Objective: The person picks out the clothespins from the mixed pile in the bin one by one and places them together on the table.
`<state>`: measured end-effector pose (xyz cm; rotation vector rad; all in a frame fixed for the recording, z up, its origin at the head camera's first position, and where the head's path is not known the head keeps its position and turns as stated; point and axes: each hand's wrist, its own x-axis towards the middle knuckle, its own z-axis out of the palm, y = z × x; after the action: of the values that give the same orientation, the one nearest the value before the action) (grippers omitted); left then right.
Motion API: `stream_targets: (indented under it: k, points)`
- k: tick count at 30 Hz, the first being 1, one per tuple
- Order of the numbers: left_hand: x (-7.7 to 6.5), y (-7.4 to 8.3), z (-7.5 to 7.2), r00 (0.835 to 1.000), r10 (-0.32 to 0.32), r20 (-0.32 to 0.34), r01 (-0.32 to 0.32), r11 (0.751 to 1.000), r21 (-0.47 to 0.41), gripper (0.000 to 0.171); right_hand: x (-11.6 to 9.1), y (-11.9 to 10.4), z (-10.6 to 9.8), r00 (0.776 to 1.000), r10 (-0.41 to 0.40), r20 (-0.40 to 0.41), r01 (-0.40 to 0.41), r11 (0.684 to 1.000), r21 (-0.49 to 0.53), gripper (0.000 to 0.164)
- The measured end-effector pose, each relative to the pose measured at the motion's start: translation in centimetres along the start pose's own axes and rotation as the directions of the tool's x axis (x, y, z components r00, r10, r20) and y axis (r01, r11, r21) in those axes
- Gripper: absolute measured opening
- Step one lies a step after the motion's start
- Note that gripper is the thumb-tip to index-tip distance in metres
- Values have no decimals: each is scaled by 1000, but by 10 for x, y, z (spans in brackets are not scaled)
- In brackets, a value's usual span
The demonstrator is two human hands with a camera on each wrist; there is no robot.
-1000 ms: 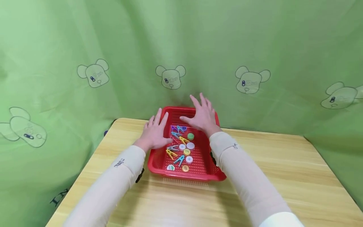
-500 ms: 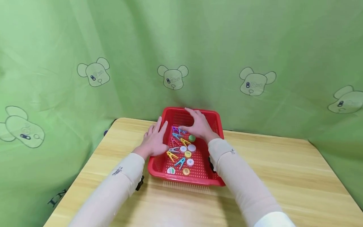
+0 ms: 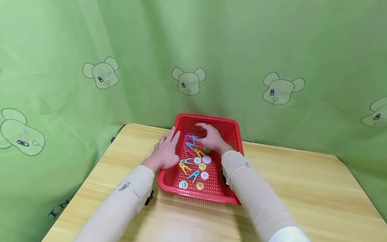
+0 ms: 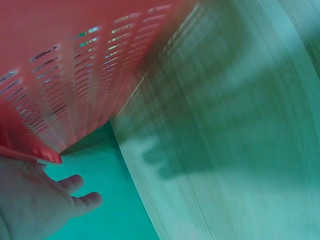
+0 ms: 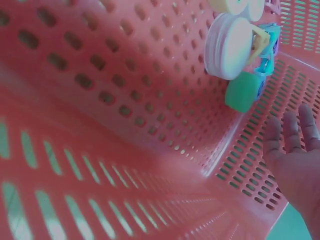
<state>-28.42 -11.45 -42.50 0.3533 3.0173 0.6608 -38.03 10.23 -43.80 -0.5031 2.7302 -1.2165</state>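
Note:
A red plastic basket holds several clothespins and round bottle caps on its perforated floor. Among them are a blue clothespin, a yellow clothespin, a white cap and an orange cap. My left hand rests on the basket's left rim, fingers extended forward. Inside the basket, my right hand hovers over the far clothespins, fingers spread and lightly bent. The right wrist view shows a green cap just ahead of its fingers, which hold nothing.
The basket stands on a wooden table near its back edge. Green fabric printed with bear heads hangs behind and along both sides. Slotted walls rise around the basket floor.
My right hand has come down from above the back rim into the basket, over the clothespins. The left hand has stayed at the left rim. The head view has shifted slightly.

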Motion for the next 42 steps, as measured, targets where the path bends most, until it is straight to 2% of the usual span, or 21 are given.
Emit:
stream_targets:
  k: [5,15,22,32,42]
  points:
    - [-1,1,1,1000,2,-1,-2,1000,19,98,6,8,9,999,31,25,-30,999,-45,64]
    - [0,-1,-2,1000,-15,-8,15,999,28,102,18,12,15,995,93,38,-91,994,-54,62]
    - [-3,1,-2,999,-30,-10,31,999,44,100,24,20,18,995,97,32,-91,985,-149,62]
    - [-3,3,-1,998,-64,-17,64,997,44,101,28,22,20,995,95,43,-84,975,-207,60]
    - [-4,4,-3,998,-57,-16,57,998,34,102,29,22,22,995,93,35,-79,956,-281,63]
